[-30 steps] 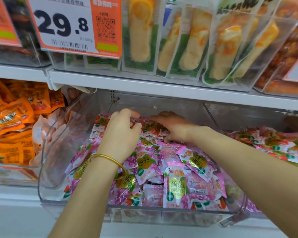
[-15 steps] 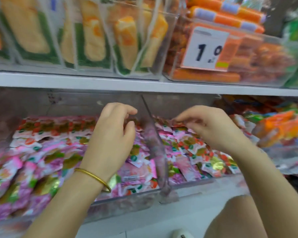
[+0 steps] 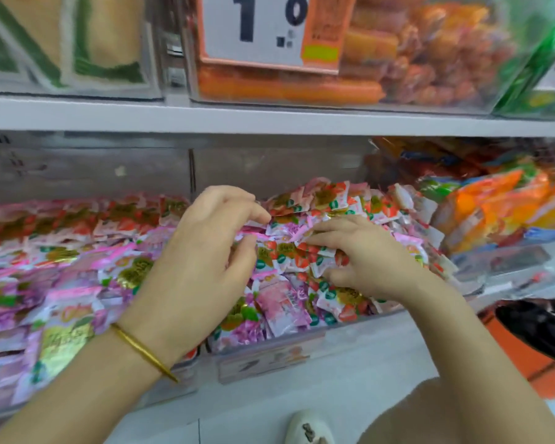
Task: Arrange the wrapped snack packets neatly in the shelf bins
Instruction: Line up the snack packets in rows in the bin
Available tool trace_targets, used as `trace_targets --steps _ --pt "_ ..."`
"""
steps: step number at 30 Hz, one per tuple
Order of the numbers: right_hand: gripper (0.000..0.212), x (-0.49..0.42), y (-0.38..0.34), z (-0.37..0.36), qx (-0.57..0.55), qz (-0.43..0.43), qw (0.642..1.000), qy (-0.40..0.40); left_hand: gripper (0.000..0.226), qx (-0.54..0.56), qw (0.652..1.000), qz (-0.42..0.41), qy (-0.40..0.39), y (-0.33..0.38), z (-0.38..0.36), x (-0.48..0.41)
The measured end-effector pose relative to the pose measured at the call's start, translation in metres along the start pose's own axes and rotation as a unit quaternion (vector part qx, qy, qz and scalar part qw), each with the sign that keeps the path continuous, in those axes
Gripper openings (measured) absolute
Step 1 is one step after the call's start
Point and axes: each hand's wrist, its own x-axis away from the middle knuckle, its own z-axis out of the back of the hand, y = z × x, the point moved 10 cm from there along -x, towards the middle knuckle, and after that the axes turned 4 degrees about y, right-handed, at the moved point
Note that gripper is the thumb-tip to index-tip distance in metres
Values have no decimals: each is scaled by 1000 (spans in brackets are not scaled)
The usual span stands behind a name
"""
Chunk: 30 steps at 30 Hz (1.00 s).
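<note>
Small pink, red and white wrapped snack packets [image 3: 321, 200] fill a clear shelf bin [image 3: 269, 357] at the centre. A neighbouring bin on the left holds more pink packets [image 3: 61, 261]. My left hand [image 3: 199, 251], with a gold bangle on the wrist, hovers over the line between the two bins. Its fingers are loosely curled and its fingertips touch the pile. My right hand [image 3: 366, 257] lies on the centre bin's pile, its fingers curled round a bunch of red-and-white packets [image 3: 298, 251]. The view is blurred.
A white shelf board [image 3: 269, 120] runs just above the bins, carrying clear bins of orange snacks and a price tag [image 3: 263, 27]. Orange packets [image 3: 494, 200] fill the bin to the right. A black object [image 3: 542, 325] sits low right. My shoe [image 3: 308, 427] shows below.
The view has swung right, from the left pink-packet bin to the neighbouring one. Both hands moved along to it, and my right hand has come down onto the pile and closed on packets.
</note>
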Motion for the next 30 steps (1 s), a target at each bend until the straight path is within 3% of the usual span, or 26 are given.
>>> trace_targets --steps 5,10,15,19,23,25,27,30 --pt "60 2 -1 0 -2 -18 1000 12 22 -5 1000 14 0 -2 -8 -5" --pt "47 -9 -25 16 13 4 996 89 24 -3 1000 24 13 -5 -7 -8" --pt "50 -24 -41 -19 102 20 995 4 25 -5 999 33 18 -9 -4 -6" --pt "27 -27 -42 -12 103 0 991 80 24 -8 999 40 9 -11 -3 -3" --pt "34 -18 -29 -3 36 -23 995 87 24 2 999 50 3 -13 -2 -3" --pt "32 -12 -20 8 -68 -41 991 105 24 7 998 56 0 -14 -2 -3" --pt "26 -4 -8 24 -208 -74 962 160 25 13 998 59 1 -14 -2 -4" --pt "23 2 8 37 -393 -122 880 236 24 77 993 94 8 -19 1 -7"
